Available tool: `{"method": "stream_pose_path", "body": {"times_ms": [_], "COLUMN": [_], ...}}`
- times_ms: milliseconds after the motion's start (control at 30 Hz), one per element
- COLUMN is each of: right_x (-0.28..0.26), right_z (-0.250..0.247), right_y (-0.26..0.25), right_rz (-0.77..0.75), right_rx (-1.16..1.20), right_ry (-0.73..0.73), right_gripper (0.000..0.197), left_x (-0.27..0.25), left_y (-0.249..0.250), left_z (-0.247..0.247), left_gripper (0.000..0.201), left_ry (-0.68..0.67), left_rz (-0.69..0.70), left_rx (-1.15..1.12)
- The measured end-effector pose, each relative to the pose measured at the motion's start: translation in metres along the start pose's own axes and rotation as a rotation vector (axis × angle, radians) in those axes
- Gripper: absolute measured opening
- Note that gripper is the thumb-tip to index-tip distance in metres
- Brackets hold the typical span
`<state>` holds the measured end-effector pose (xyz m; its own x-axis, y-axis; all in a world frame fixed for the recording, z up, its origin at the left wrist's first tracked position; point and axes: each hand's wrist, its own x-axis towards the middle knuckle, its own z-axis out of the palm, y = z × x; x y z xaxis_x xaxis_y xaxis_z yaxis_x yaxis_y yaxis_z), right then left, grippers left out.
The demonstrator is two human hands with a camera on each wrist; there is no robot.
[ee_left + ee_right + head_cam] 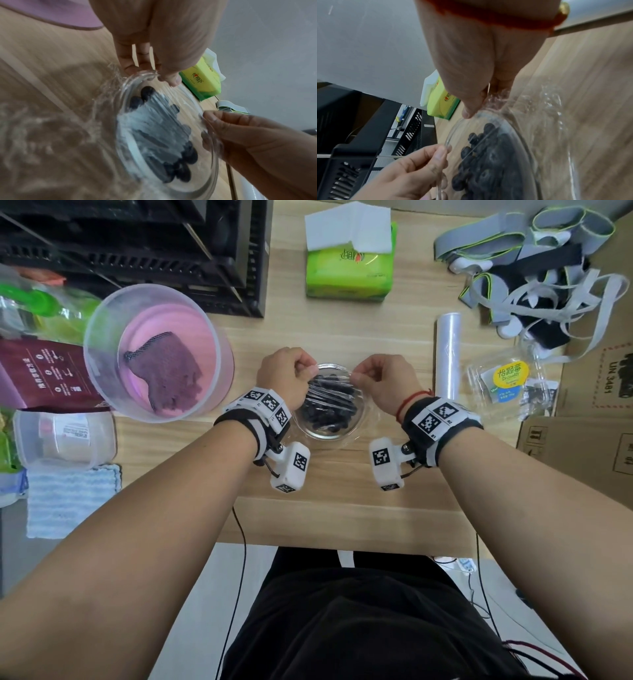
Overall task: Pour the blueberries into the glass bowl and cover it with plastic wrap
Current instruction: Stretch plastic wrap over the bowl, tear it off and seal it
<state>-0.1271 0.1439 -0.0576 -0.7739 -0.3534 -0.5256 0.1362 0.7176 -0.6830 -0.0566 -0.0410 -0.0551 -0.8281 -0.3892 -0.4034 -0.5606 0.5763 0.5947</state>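
The glass bowl (322,436) stands mid-table with blueberries (325,412) inside. A sheet of plastic wrap (330,392) lies stretched and wrinkled over its top. My left hand (308,369) pinches the wrap at the far-left rim and my right hand (358,374) pinches it at the far-right rim. The left wrist view shows the left hand (152,73) holding film at the rim (215,162), with the wrap (154,121) blurring the berries. In the right wrist view the right hand (481,105) grips bunched film over the blueberries (488,162).
The wrap roll (448,357) lies right of the bowl, and an empty clamshell (510,385) lies beyond it. A translucent tub (102,313) stands left, a tissue pack (349,268) behind. Black rack (137,251), straps (531,268), cardboard boxes (599,371) and a blue cloth (72,498) ring the area.
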Motion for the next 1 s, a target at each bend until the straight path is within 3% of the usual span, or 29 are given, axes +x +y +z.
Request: {"method": "stream_pose_path", "body": {"times_ms": [100, 167, 233, 333, 433, 500, 633, 800, 900, 1000], "right_x": [-0.001, -0.003, -0.007, -0.013, -0.019, -0.02, -0.018, -0.022, -0.021, -0.022], "right_z": [-0.002, -0.004, -0.006, -0.008, -0.013, -0.016, -0.019, -0.02, -0.021, -0.026], "right_y": [-0.001, 0.0, 0.006, 0.014, 0.015, 0.015, 0.021, 0.019, 0.019, 0.024], "right_rz": [-0.006, 0.045, 0.092, 0.175, 0.214, 0.212, 0.196, 0.217, 0.257, 0.301], "right_rx": [0.022, -0.003, -0.01, 0.175, 0.317, 0.335, 0.322, 0.402, 0.419, 0.394], "right_ry": [0.052, 0.006, -0.055, -0.061, -0.015, 0.02, 0.029, 0.009, -0.032, -0.138], "right_gripper": [0.025, 0.037, 0.038, 0.032, 0.028, 0.028, 0.015, 0.012, 0.024, 0.036], "left_x": [-0.005, -0.008, -0.011, -0.016, -0.016, -0.015, -0.008, 0.005, 0.008, 0.008], "left_y": [-0.002, -0.003, -0.002, 0.006, 0.009, 0.012, 0.019, 0.013, 0.018, 0.026], "left_z": [0.002, 0.003, 0.003, -0.001, -0.005, -0.006, -0.005, -0.004, -0.005, -0.006], "left_gripper": [0.009, 0.013, 0.013, 0.015, 0.041, 0.048, 0.034, 0.014, 0.009, 0.023], "left_ry": [0.032, 0.024, -0.033, -0.13, -0.185, -0.194, -0.132, -0.125, -0.218, -0.244], "left_rz": [-0.076, -0.156, -0.223, -0.251, -0.211, -0.157, -0.07, -0.158, -0.179, -0.212], "left_rx": [0.004, -0.014, -0.085, -0.118, -0.087, -0.061, -0.032, -0.073, -0.053, -0.117]}}
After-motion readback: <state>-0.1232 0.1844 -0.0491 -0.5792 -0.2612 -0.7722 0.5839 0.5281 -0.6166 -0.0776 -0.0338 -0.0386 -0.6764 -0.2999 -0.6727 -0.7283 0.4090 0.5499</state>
